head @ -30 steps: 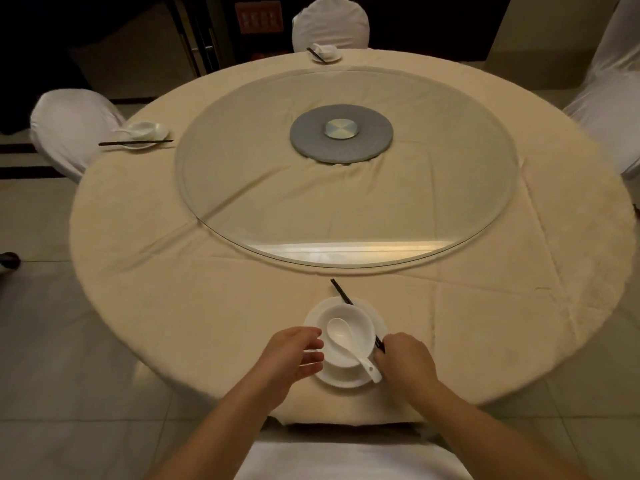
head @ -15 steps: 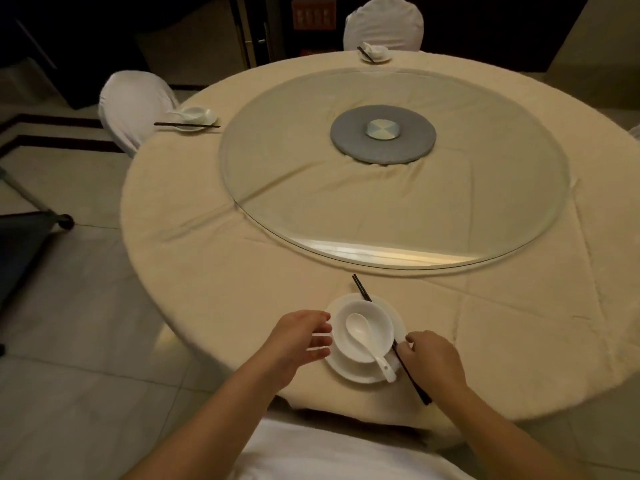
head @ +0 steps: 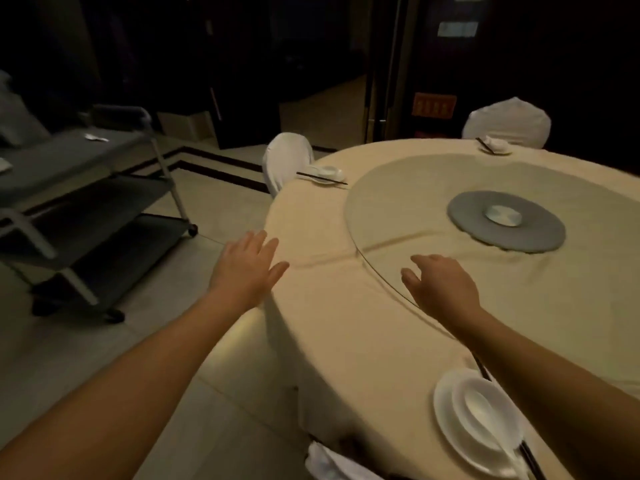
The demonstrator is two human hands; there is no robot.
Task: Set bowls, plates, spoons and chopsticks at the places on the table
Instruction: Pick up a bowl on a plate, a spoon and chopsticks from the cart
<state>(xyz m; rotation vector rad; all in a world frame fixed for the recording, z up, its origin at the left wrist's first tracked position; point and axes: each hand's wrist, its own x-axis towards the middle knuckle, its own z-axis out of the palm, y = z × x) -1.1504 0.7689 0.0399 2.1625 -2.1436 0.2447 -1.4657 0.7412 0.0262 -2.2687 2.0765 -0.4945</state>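
A white plate (head: pixel 445 424) with a bowl (head: pixel 509 422) and a white spoon (head: pixel 479 410) in it lies at the near place, bottom right, with dark chopsticks (head: pixel 528 457) beside it, partly hidden by my right arm. My left hand (head: pixel 247 268) hovers flat and empty over the table's left edge. My right hand (head: pixel 440 284) is raised above the cloth by the glass turntable's rim, fingers relaxed, holding nothing. Two more set places lie farther round: one (head: pixel 325 174) at the left chair, one (head: pixel 495 145) at the far chair.
The round table (head: pixel 346 341) has a cream cloth, a glass turntable (head: pixel 398 195) and a grey centre disc (head: pixel 505 221). A grey three-shelf cart (head: pixel 104 195) stands on the tiled floor at left. White-covered chairs (head: pixel 285 159) ring the table.
Both hands have left the near setting and lifted forward, empty. The view has swung left, so the cart shows and the near setting sits at bottom right.
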